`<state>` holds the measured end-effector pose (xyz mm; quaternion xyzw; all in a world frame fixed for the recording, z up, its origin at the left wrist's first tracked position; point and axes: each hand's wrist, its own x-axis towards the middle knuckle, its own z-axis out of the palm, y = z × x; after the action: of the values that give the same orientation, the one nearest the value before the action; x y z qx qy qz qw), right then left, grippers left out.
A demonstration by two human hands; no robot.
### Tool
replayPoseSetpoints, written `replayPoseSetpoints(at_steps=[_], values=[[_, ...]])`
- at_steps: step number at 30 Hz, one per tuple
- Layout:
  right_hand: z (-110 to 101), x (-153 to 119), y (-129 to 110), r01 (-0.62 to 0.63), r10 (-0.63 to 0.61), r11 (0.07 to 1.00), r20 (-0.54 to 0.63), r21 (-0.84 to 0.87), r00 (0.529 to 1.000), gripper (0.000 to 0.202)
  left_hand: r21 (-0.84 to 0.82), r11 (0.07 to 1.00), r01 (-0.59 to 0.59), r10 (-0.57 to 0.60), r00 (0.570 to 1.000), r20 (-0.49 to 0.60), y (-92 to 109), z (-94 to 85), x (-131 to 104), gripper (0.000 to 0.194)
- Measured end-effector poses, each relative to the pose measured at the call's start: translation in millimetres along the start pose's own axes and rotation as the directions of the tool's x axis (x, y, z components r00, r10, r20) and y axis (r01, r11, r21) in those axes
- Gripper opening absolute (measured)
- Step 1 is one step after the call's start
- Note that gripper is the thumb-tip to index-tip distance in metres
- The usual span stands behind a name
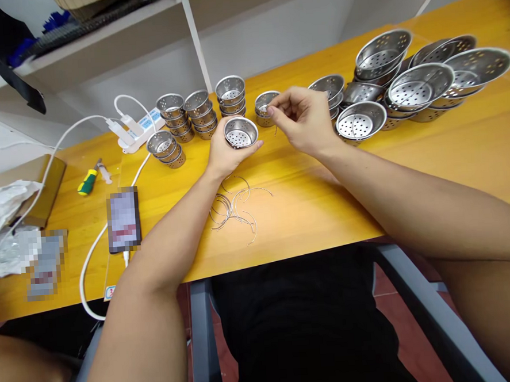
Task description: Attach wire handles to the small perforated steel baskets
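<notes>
My left hand (220, 151) is wrapped round a small perforated metal cup (240, 135), its open mouth tilted towards me. To the right, my right hand (305, 119) is closed in a pinch, apart from the cup. A short end of thin wire (276, 131) shows below its fingertips; the rest is hidden. Just behind those fingertips stands another small perforated cup (264, 111). On the table below my hands lies a loose pile of curved metal wires (232, 208).
Stacks of small perforated cups (198, 116) stand at the back left. Larger perforated metal cups (421, 85) crowd the back right. A white power strip (141, 131), a phone (123, 219) on a cable, a green-yellow screwdriver (88, 181) and a cardboard box (43, 192) are at left.
</notes>
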<state>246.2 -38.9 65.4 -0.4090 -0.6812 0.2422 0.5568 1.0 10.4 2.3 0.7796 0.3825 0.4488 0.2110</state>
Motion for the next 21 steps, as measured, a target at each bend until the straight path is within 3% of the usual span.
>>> replayPoseSetpoints(at_steps=[6,11,18,21], values=[[-7.1,-1.0,-5.1,-0.020,0.023,0.997,0.045,-0.075,0.999,0.043,0.026,0.999,-0.021,0.021,1.000,0.012,-6.5,8.3,1.7,0.101],[-5.0,2.0,7.2,0.008,-0.008,0.999,0.003,-0.047,1.000,0.053,0.027,0.997,-0.076,0.076,0.997,0.001,-10.2,6.1,1.2,0.091],[-0.6,2.5,17.8,0.133,-0.133,0.991,-0.001,0.027,0.991,0.072,-0.016,0.988,-0.152,0.150,0.983,-0.104,-8.1,4.5,1.9,0.089],[-0.9,-0.4,15.3,0.158,-0.158,0.987,0.043,-0.006,0.986,0.064,-0.063,0.990,-0.125,0.119,0.989,-0.090,-15.0,9.5,1.9,0.094]])
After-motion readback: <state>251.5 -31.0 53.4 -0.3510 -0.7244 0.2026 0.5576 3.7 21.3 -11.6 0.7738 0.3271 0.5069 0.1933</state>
